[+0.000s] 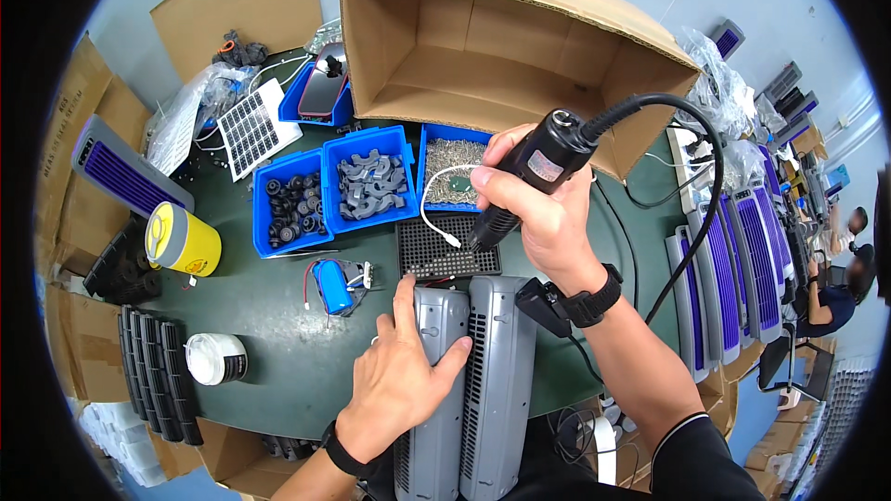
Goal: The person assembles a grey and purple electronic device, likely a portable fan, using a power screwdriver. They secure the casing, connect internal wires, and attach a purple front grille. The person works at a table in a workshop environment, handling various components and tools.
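My right hand [548,209] is wrapped round a black electric screwdriver [534,167], its nose pointing down over a black perforated tray [436,246]. A white cable [429,195] loops from near my fingers, and its plug end hangs above the tray. My left hand [399,366] lies with fingers spread on the left one of two long grey slotted housings [441,315]. Its index finger reaches to the tray's near edge, where small screws sit in the holes. The right housing [501,380] lies alongside, close to my left thumb.
Blue bins hold black wheels [295,209], grey clips [371,186] and screws [455,158]. An open carton [520,46] stands behind. A blue battery pack [334,286], white jar [216,358] and yellow container [184,239] are left. Purple-grey units [733,260] line the right. The screwdriver's cord [719,158] arcs rightward.
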The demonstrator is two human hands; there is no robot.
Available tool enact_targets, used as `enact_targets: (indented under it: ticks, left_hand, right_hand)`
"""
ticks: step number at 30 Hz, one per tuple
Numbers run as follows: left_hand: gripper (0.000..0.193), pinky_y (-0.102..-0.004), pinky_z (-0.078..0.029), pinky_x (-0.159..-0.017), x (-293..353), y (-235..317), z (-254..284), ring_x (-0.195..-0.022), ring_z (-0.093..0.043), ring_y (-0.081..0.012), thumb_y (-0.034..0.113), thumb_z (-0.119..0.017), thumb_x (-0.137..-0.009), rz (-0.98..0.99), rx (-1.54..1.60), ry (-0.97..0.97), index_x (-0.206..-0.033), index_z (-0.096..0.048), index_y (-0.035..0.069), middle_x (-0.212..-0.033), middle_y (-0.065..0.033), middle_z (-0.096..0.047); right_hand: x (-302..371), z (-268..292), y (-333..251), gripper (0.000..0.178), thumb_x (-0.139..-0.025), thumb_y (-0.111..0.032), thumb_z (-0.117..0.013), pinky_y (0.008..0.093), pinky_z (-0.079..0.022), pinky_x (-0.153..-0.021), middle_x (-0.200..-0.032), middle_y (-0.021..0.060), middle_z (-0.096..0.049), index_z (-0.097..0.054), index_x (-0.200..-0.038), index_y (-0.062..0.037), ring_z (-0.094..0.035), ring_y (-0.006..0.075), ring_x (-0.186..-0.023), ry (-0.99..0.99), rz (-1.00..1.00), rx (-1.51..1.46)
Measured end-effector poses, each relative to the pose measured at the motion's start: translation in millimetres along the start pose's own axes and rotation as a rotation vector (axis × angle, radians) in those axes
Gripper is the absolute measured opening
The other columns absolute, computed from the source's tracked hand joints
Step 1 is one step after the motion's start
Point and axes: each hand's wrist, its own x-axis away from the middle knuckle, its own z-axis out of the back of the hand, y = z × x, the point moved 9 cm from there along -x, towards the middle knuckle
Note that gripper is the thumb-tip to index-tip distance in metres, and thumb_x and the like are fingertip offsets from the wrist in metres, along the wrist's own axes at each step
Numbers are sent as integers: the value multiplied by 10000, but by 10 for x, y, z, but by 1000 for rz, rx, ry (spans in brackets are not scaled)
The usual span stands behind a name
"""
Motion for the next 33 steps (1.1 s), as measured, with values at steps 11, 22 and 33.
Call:
enact_targets:
  ticks: [11, 22, 33]
  left_hand:
    - [995, -593, -559, -843, -12, -5, -9, -980, -668, -581, 488, -690, -928, -76, -23, 71, -1621, -135, 39, -1218, -407, -560]
    - [1003, -585, -546, -925, 2, 29, 13, -1053, -655, -598, 501, -684, -918, -33, -16, 29, -1616, -149, 19, -1285, -439, -548]
    - [982, -574, -579, -806, 17, 25, -1, -947, -697, -540, 487, -676, -923, -110, -84, 117, -1602, -162, -2, -1159, -382, -587]
  right_hand:
    - [37, -124, 4, 177, -778, 46, -766, 305, -532, -646, -900, 91, -669, -640, -894, -1, -657, 158, -702, -76, 14, 36]
    - [57, -185, -39, 196, -775, 61, -773, 275, -530, -635, -938, 112, -679, -650, -918, 4, -653, 144, -771, -125, 47, 8]
    - [298, -510, -766, 196, -785, 32, -772, 289, -545, -705, -986, 124, -647, -645, -930, 3, -628, 137, -810, -217, 127, -119]
